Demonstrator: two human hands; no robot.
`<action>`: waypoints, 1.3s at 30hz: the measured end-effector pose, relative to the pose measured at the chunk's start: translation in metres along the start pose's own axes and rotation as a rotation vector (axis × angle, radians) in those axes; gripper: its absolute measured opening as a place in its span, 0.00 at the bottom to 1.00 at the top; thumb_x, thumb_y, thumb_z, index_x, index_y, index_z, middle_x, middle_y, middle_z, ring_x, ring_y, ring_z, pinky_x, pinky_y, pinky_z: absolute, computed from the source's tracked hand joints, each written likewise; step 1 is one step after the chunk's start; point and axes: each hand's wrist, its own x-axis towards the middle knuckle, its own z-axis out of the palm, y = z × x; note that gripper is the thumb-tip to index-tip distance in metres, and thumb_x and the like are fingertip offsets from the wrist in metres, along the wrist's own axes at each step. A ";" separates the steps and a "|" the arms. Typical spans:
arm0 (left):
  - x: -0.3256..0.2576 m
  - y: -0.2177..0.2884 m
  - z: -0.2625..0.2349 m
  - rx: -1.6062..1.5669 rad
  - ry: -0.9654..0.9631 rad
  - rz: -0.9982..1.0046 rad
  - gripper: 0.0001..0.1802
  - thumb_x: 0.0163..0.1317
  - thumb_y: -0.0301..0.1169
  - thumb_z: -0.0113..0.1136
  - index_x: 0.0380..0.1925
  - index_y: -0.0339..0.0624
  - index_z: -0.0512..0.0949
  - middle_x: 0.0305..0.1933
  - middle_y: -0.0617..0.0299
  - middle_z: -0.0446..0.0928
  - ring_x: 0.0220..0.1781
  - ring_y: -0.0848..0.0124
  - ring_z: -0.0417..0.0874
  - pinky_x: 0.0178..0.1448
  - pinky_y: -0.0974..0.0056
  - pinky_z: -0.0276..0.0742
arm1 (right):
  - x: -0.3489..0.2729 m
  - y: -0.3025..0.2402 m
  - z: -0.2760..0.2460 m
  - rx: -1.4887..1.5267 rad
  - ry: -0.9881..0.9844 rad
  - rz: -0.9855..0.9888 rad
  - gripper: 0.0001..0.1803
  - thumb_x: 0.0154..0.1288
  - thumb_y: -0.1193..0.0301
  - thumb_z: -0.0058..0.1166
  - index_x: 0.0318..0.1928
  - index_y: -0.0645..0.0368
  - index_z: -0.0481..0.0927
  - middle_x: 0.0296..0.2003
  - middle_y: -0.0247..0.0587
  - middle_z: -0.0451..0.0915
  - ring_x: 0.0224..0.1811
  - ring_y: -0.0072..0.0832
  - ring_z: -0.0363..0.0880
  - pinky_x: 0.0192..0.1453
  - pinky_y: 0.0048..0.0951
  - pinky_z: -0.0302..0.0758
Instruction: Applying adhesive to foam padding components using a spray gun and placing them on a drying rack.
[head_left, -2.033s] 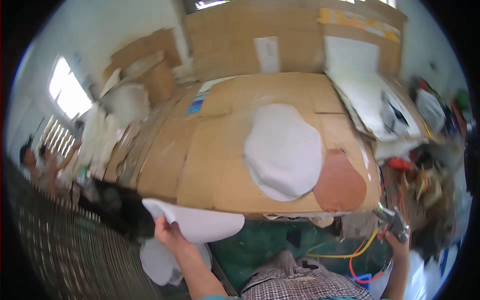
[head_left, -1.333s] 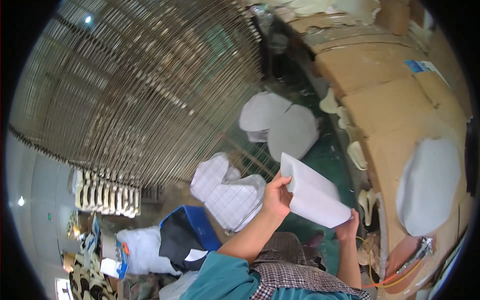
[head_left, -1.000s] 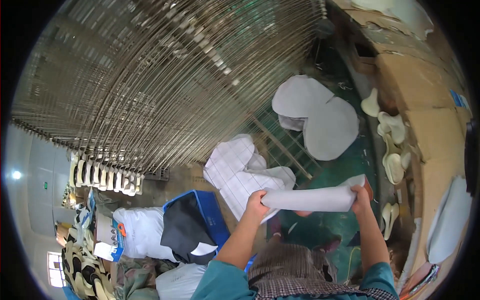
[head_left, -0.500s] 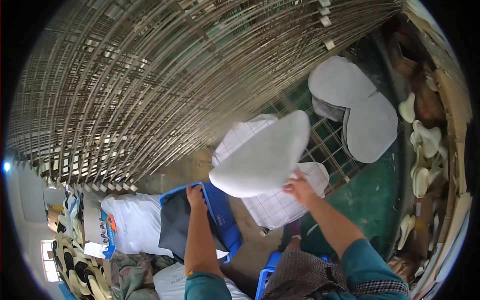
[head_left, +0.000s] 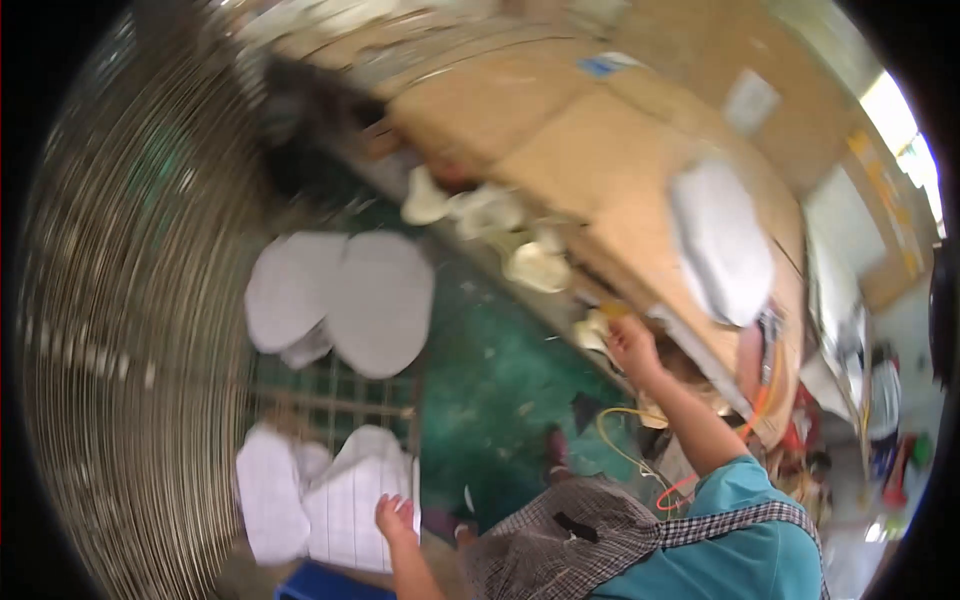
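My left hand (head_left: 397, 520) is at the lower middle, open, with its short-looking fingers pointing away from me. It is over the edge of a white rounded sheet piece (head_left: 345, 510) with faint lines, on a wire rack (head_left: 335, 400); I cannot tell whether it touches. My right hand (head_left: 632, 345) is out to the right, beside the edge of a cardboard-covered table (head_left: 545, 135). Its fingers are blurred, and nothing large shows in it. A stack of white rounded pieces (head_left: 725, 240) lies on that table, beyond the right hand.
More white pieces (head_left: 385, 300) lie on the rack's far part. Tall stacked wire racks (head_left: 130, 330) fill the left. Cream moulded pieces (head_left: 535, 265) sit under the table's edge. A yellow hose (head_left: 625, 412) curls near the table, and a blue crate (head_left: 330, 585) stands at the bottom.
My view has swung right, bringing the cardboard table in. The right hand has left the large white piece it was at; the left hand is away from the blue crate's rim.
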 end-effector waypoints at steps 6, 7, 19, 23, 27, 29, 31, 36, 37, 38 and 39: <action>-0.166 -0.077 0.314 0.325 -0.731 0.030 0.19 0.53 0.25 0.56 0.47 0.36 0.70 0.37 0.56 0.77 0.31 0.68 0.80 0.35 0.69 0.75 | 0.025 0.118 -0.209 -0.671 0.142 0.085 0.19 0.44 0.73 0.58 0.38 0.60 0.69 0.35 0.46 0.70 0.42 0.43 0.69 0.41 0.39 0.71; -0.189 -0.093 0.347 0.388 -0.832 0.042 0.19 0.54 0.25 0.55 0.47 0.36 0.70 0.37 0.56 0.76 0.32 0.69 0.80 0.35 0.70 0.74 | 0.019 0.131 -0.215 -0.660 0.152 0.100 0.19 0.44 0.73 0.58 0.38 0.60 0.69 0.35 0.46 0.70 0.42 0.43 0.69 0.41 0.39 0.71; -0.339 -0.223 0.510 0.528 -1.192 -0.220 0.20 0.58 0.28 0.51 0.51 0.36 0.65 0.41 0.57 0.75 0.38 0.67 0.78 0.44 0.64 0.74 | 0.030 0.153 -0.253 -0.669 0.070 -0.216 0.07 0.39 0.74 0.52 0.24 0.58 0.70 0.27 0.40 0.67 0.33 0.35 0.69 0.32 0.31 0.71; -0.355 -0.237 0.518 0.533 -1.166 -0.285 0.21 0.59 0.30 0.51 0.52 0.37 0.64 0.44 0.56 0.73 0.40 0.66 0.78 0.46 0.62 0.73 | 0.025 0.183 -0.252 -0.540 0.052 -0.266 0.06 0.40 0.74 0.53 0.23 0.58 0.71 0.28 0.38 0.68 0.33 0.34 0.68 0.33 0.31 0.71; -0.366 -0.235 0.516 0.387 -1.149 -0.406 0.18 0.60 0.35 0.52 0.49 0.42 0.66 0.43 0.57 0.73 0.40 0.67 0.76 0.46 0.62 0.73 | 0.018 0.182 -0.250 -0.407 0.123 -0.213 0.05 0.41 0.74 0.52 0.24 0.58 0.73 0.28 0.38 0.69 0.34 0.35 0.68 0.34 0.33 0.71; -0.373 -0.230 0.511 0.348 -1.149 -0.425 0.17 0.60 0.37 0.52 0.47 0.44 0.67 0.43 0.59 0.74 0.40 0.68 0.76 0.46 0.62 0.73 | 0.016 0.170 -0.247 -0.287 0.099 -0.137 0.05 0.42 0.73 0.52 0.25 0.57 0.74 0.28 0.38 0.71 0.34 0.36 0.69 0.35 0.34 0.71; -0.380 -0.219 0.501 0.306 -1.148 -0.441 0.15 0.61 0.38 0.52 0.46 0.46 0.67 0.42 0.60 0.74 0.40 0.69 0.75 0.46 0.62 0.73 | 0.014 0.146 -0.242 -0.279 0.033 -0.193 0.05 0.43 0.73 0.53 0.25 0.57 0.74 0.28 0.38 0.71 0.35 0.37 0.69 0.36 0.35 0.71; -0.353 -0.211 0.451 0.224 -0.973 -0.246 0.11 0.60 0.34 0.52 0.42 0.45 0.72 0.36 0.69 0.73 0.37 0.79 0.74 0.39 0.73 0.72 | -0.012 0.110 -0.198 0.039 -0.172 -0.068 0.06 0.47 0.69 0.55 0.28 0.56 0.78 0.29 0.40 0.75 0.38 0.37 0.73 0.38 0.34 0.72; -0.348 -0.205 0.441 0.268 -0.919 -0.204 0.09 0.60 0.31 0.50 0.41 0.44 0.72 0.36 0.68 0.74 0.37 0.79 0.74 0.38 0.71 0.72 | -0.010 0.117 -0.200 0.221 -0.303 0.009 0.08 0.48 0.67 0.57 0.28 0.57 0.78 0.31 0.41 0.76 0.40 0.37 0.74 0.40 0.33 0.72; -0.341 -0.196 0.430 0.310 -0.858 -0.157 0.07 0.61 0.28 0.49 0.39 0.43 0.72 0.37 0.67 0.74 0.37 0.78 0.75 0.37 0.70 0.72 | -0.002 0.128 -0.206 0.407 -0.437 0.085 0.10 0.49 0.64 0.59 0.29 0.57 0.78 0.33 0.41 0.77 0.41 0.36 0.74 0.41 0.32 0.72; -0.322 -0.190 0.417 0.283 -0.842 -0.147 0.09 0.60 0.24 0.46 0.40 0.41 0.72 0.38 0.66 0.74 0.39 0.76 0.76 0.39 0.67 0.74 | 0.015 0.137 -0.221 0.378 -0.286 0.190 0.16 0.47 0.62 0.63 0.34 0.57 0.78 0.36 0.43 0.77 0.43 0.36 0.74 0.43 0.33 0.72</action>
